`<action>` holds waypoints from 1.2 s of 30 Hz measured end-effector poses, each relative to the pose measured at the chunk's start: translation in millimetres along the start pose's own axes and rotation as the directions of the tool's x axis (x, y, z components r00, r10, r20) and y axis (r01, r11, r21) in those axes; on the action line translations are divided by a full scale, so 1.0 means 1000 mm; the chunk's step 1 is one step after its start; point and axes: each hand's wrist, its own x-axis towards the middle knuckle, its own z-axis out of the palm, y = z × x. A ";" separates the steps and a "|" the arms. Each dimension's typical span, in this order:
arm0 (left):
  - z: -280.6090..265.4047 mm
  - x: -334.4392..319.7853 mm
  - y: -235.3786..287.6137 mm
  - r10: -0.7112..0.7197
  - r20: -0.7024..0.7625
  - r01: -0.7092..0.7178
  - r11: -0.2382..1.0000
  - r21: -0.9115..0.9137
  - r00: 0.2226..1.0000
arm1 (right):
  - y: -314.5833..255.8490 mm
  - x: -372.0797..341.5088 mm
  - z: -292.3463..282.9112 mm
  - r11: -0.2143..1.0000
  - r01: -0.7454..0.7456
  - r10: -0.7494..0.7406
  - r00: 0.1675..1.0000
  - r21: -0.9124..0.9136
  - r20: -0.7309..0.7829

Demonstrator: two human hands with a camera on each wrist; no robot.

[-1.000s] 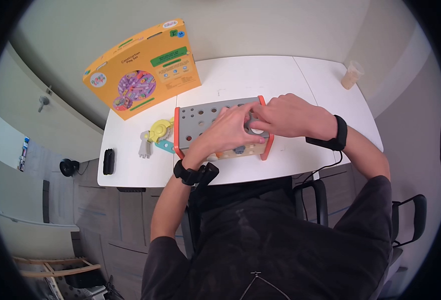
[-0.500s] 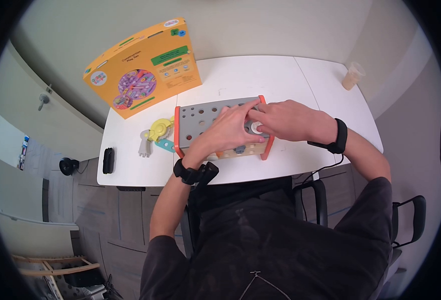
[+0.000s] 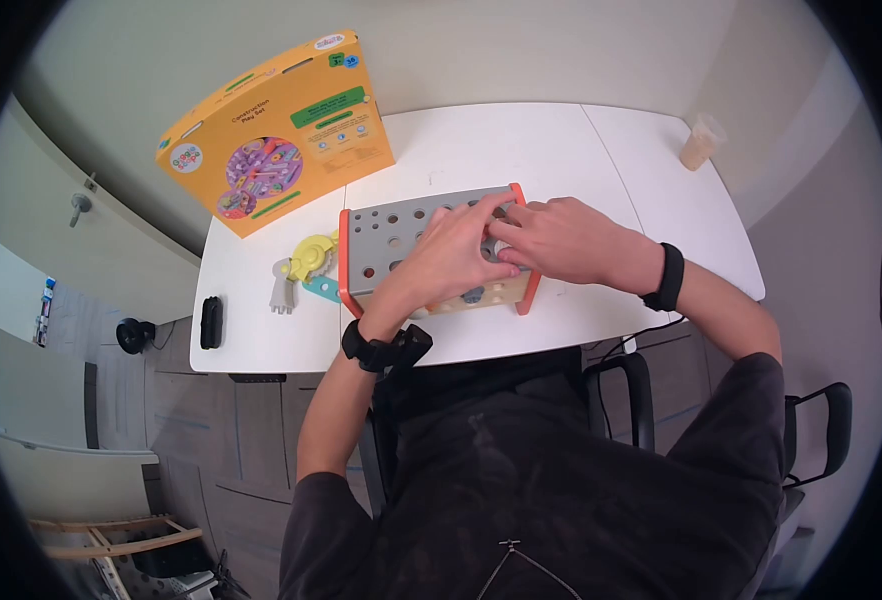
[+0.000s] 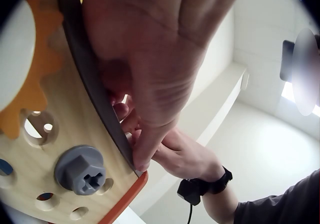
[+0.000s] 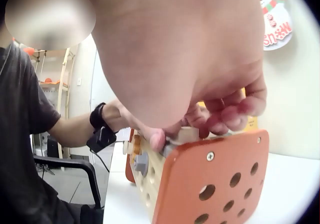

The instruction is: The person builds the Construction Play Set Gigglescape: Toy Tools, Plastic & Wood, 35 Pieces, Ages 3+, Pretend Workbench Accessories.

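A toy workbench [image 3: 376, 250] with a grey holed top and orange-red end panels stands on the table. My left hand [image 3: 451, 255] spreads across its top, thumb resting along the front edge in the left wrist view. Beside that thumb, at the right end, my right hand [image 3: 581, 245] has its fingers bent at a small white plastic piece [image 5: 189, 133] on the top, which they partly hide. A grey hex-headed bolt [image 4: 82, 171] sticks out of the pale wooden front, near an orange gear [image 4: 47, 69]. The left fingertips are partly hidden.
Left of the workbench lie a yellow toy piece [image 3: 313, 258], a grey claw-like piece [image 3: 281, 290] and a teal holed strip [image 3: 323, 289]. A black case [image 3: 211, 322] is at the table's left edge. Behind stands an orange box [image 3: 281, 130]; a cup [image 3: 701, 143] stands far right.
The right hand has turned at the wrist, and its fingers now cover more of the white piece. The left hand keeps its place on the workbench. The head view has shifted slightly.
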 end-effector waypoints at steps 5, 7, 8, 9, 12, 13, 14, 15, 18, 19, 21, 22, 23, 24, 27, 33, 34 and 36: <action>0.001 0.000 0.001 0.004 0.001 -0.004 0.996 0.087 1.000 | -0.004 0.004 0.008 0.986 -0.013 0.013 1.000 -0.167 0.000; 0.001 -0.001 0.004 0.001 0.002 -0.002 0.994 0.107 1.000 | -0.003 0.006 0.008 0.987 -0.008 0.013 0.999 -0.157 0.032; 0.001 -0.001 0.005 0.006 -0.001 -0.006 0.994 0.108 1.000 | -0.001 0.005 0.009 0.987 0.002 0.000 1.000 -0.163 0.009; 0.002 -0.001 0.005 0.011 -0.006 -0.010 0.994 0.108 1.000 | 0.000 0.004 0.012 0.986 0.013 -0.015 1.000 -0.168 -0.013; 0.004 0.000 0.008 0.031 -0.027 -0.028 0.992 0.127 0.999 | 0.000 0.003 0.012 0.981 0.014 -0.023 0.999 -0.192 -0.047; 0.006 0.001 0.009 0.040 -0.035 -0.035 0.990 0.137 0.999 | -0.001 0.003 0.012 0.980 0.007 -0.018 0.998 -0.200 -0.054; 0.010 0.002 0.007 0.069 -0.071 -0.057 0.985 0.160 0.995 | 0.001 0.003 0.014 0.981 -0.004 0.002 1.000 -0.193 -0.011; 0.015 0.005 0.005 0.098 -0.105 -0.077 0.980 0.184 0.990 | 0.006 0.003 0.016 0.982 -0.015 0.022 0.999 -0.186 0.033; 0.022 0.008 0.006 0.127 -0.153 -0.076 0.950 0.302 0.980 | 0.012 0.007 0.016 0.977 -0.084 0.111 0.985 -0.193 0.132; 0.022 0.008 0.008 0.128 -0.159 -0.066 0.936 0.347 0.979 | 0.012 0.007 0.014 0.973 -0.114 0.148 0.976 -0.202 0.159; 0.020 0.004 0.011 0.159 -0.159 -0.088 0.921 0.379 0.974 | 0.006 0.003 0.014 0.966 -0.243 0.250 0.965 -0.087 0.077; 0.016 0.001 0.014 0.171 -0.166 -0.093 0.912 0.399 0.971 | 0.004 0.003 0.014 0.956 -0.294 0.295 0.955 -0.025 0.038; 0.011 -0.008 0.016 0.202 -0.217 -0.110 0.921 0.374 0.955 | 0.002 0.002 0.014 0.952 -0.303 0.304 0.952 -0.032 0.023; 0.002 -0.023 0.019 0.227 -0.270 -0.125 0.929 0.350 0.936 | 0.000 -0.001 0.016 0.950 -0.309 0.310 0.951 -0.036 0.008; -0.028 -0.065 -0.002 0.194 -0.523 -0.064 0.965 0.256 0.830 | -0.002 -0.002 0.023 0.945 -0.323 0.321 0.946 -0.045 -0.035; -0.049 -0.146 -0.113 -0.325 -0.591 0.567 0.774 0.283 0.739 | -0.012 0.001 0.030 0.913 -0.404 0.401 0.915 -0.053 -0.048; -0.044 -0.156 -0.126 -0.404 -0.520 0.619 0.704 0.349 0.753 | -0.014 0.000 0.030 0.911 -0.408 0.405 0.912 -0.055 -0.067; -0.036 -0.164 -0.140 -0.456 -0.492 0.653 0.660 0.372 0.741 | -0.016 0.000 0.029 0.909 -0.415 0.411 0.909 -0.052 -0.066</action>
